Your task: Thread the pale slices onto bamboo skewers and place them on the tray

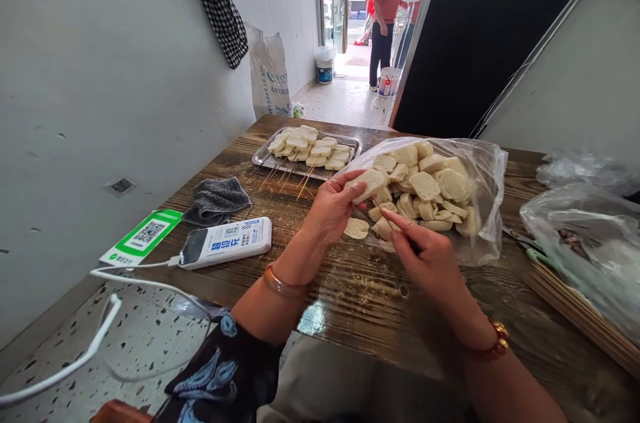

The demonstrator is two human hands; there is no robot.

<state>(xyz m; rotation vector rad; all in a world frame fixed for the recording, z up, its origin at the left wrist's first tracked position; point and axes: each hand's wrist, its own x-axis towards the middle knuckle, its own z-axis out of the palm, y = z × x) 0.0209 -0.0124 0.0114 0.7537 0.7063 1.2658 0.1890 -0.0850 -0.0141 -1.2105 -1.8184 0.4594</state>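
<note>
My left hand (336, 204) is closed on a pale slice of steamed bun (369, 184), held up over the table. Between the thumb and fingers of my right hand (421, 244) is a thin wooden skewer (380, 208), its tip close to the lower edge of that slice; I cannot tell whether it has gone in. Just below lies a single loose slice (357, 229). Behind my hands, a clear plastic bag (487, 209) spreads open under a heap of similar slices (426, 186). Further left, a metal tray (260, 157) carries skewered slices (300, 141), their sticks poking over its near edge.
To the left are a dark cloth (220, 198), a white power bank (233, 243) with a cable, and a green QR card (145, 236). On the right lie bundled skewers (580, 309), scissors (520, 236) and plastic bags (590, 223). A person (387, 9) stands by the doorway.
</note>
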